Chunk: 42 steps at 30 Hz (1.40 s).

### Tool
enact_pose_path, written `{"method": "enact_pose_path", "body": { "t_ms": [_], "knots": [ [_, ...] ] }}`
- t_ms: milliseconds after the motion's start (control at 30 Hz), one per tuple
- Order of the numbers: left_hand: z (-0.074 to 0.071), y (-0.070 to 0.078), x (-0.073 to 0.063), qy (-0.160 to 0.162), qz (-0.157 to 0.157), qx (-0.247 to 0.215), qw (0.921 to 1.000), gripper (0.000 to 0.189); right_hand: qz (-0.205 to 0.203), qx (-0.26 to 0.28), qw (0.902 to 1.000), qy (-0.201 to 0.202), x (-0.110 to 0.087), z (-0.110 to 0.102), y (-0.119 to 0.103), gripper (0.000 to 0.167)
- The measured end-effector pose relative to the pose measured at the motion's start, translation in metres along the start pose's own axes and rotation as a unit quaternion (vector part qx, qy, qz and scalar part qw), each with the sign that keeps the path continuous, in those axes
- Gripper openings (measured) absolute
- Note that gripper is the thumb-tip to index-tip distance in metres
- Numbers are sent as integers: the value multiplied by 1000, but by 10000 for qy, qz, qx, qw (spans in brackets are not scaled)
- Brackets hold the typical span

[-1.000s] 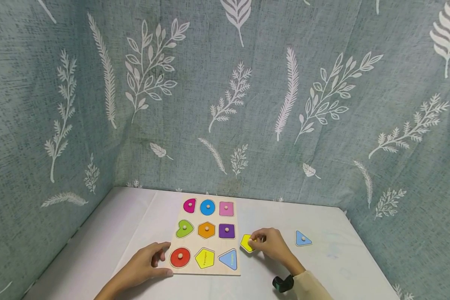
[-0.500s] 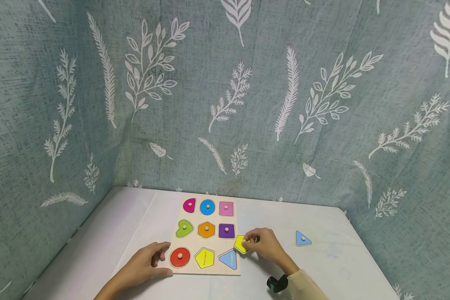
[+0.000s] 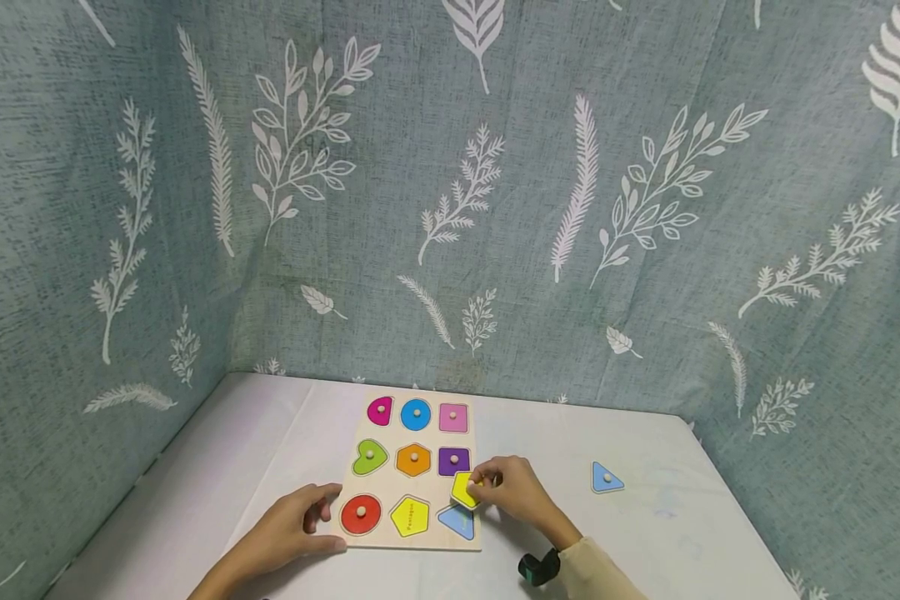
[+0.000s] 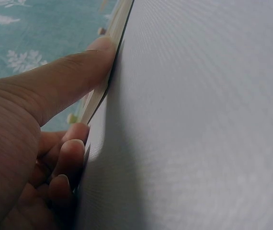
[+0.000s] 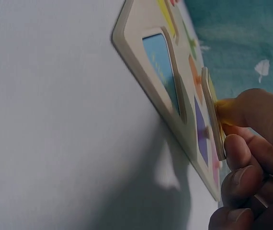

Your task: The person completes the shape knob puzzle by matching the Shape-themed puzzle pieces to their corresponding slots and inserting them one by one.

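Observation:
A wooden shape puzzle board [image 3: 386, 540] lies on the table. My right hand [image 3: 521, 493] pinches a yellow pentagon piece [image 3: 461, 490] by its knob. In the right wrist view the pentagon is tilted and raised above the board, near the purple square piece [image 3: 453, 462]. My left hand [image 3: 292, 527] holds the board's near left corner, thumb on the front edge and fingers at the left side. The yellow pentagon recess [image 3: 410, 517] and the partly covered blue triangle recess [image 3: 459, 525] hold no pieces. A blue triangle piece [image 3: 606, 478] lies right of the board.
Several knobbed pieces sit in the board, among them a red circle [image 3: 361, 514], an orange hexagon [image 3: 413, 459] and a green heart [image 3: 370, 457]. The white-covered table [image 3: 645, 542] meets a leaf-patterned cloth [image 3: 390, 317] at the back and sides.
My right hand has carried the yellow pentagon leftward from beside the board to over its right part. The left hand has stayed at the corner.

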State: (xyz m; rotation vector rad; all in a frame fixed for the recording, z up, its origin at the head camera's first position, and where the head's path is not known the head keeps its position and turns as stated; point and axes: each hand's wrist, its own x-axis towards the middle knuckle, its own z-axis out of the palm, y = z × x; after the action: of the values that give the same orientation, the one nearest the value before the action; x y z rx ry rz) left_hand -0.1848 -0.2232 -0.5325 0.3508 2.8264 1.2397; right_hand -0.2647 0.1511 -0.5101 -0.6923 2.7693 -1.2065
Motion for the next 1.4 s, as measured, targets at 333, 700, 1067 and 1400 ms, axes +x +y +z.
{"method": "enact_pose_path", "body": {
  "t_ms": [333,700,1067,1400],
  "knots": [
    [0,0,0,2,-39,-29,10000,83,49,101,9999,-125,5,16,-13,9],
    [1,0,0,1,-71,-16,10000,83,-101,250,9991,-329,11,33,-25,8],
    [-1,-1,-1,-26,231,-4,9997,82,-390,386,9974,-457,16,50,-43,9],
    [0,-1,-1,-33,67,0,10000,83,-541,434,9957,-618,19,67,-52,11]
  ]
}}
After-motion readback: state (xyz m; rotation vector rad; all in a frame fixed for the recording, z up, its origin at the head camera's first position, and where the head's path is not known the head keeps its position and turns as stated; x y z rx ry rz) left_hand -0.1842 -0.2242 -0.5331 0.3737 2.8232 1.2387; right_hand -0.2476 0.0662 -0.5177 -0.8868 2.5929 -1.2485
